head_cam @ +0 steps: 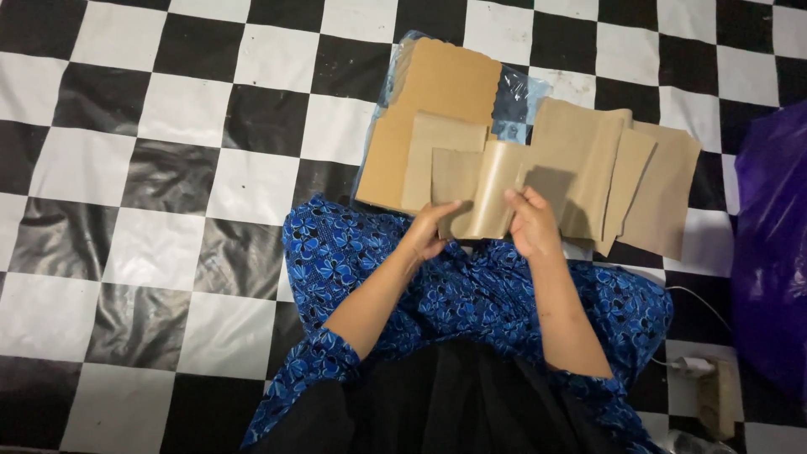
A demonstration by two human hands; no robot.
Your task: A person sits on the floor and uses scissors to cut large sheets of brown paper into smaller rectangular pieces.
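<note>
My left hand [430, 229] and my right hand [533, 224] both grip a curved sheet of brown paper [492, 189] just above my lap, which is covered by blue flowered cloth [471, 294]. The sheet bends upward between the two hands. To its left, a stack of brown paper pieces [437, 118] lies on a blue plastic wrapper [513, 97]. Spread to the right of the held sheet are several more brown paper sheets [639, 181], overlapping one another.
The floor is a black-and-white checkered covering [168, 168]. A purple plastic bag [769, 244] sits at the right edge. A white plug with a cable [691, 365] and a small brown block [716, 397] lie at the lower right.
</note>
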